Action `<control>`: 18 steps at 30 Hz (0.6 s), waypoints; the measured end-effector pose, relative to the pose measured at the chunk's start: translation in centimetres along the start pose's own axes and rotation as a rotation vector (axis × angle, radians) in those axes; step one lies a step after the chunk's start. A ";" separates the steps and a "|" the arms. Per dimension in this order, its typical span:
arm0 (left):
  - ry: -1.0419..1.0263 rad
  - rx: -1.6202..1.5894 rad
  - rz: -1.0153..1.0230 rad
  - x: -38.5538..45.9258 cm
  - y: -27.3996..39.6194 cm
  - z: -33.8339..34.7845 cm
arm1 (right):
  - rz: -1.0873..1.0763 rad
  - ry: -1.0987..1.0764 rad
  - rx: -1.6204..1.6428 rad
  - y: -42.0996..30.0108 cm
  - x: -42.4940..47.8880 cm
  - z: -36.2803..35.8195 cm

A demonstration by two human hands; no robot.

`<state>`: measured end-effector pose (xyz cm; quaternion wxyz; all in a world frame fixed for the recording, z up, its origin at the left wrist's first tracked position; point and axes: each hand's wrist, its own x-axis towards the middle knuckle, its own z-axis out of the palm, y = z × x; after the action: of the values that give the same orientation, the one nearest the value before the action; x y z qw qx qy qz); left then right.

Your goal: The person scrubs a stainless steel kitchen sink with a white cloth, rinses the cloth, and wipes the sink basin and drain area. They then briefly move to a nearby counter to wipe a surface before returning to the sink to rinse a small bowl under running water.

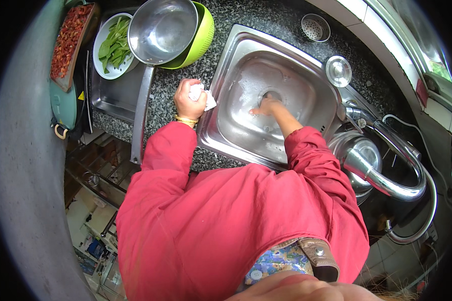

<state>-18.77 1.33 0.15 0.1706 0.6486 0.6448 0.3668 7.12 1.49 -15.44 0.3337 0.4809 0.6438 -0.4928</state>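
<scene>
My left hand (188,101) is closed around a crumpled white cloth or paper (202,96), just left of the sink on the speckled granite counter. A gold-coloured bracelet circles that wrist. Inside the stainless steel sink (245,129), my right hand (268,106) reaches down to the drain hole (274,97). Its thumb is spread away from the fingers, whose tips are at the drain's edge and partly hidden. I see nothing held in it. Wet patches shine on the basin's bottom.
A metal strainer basket (315,28) and a round metal lid (338,71) sit behind the sink. The chrome faucet (399,188) arches over a metal pot (361,150) at right. Leftward are a long-handled saucepan (164,32), green colander (203,37), bowl of leaves (115,45) and chopped red food (71,41).
</scene>
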 end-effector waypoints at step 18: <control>-0.008 0.033 -0.011 0.0 0.0 -0.3 | -0.044 0.077 -0.293 -0.5 -2.7 0.0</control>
<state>-18.97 1.25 0.30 0.1643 0.6491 0.6537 0.3526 7.52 0.67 -12.84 0.3646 0.4311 0.7316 -0.3821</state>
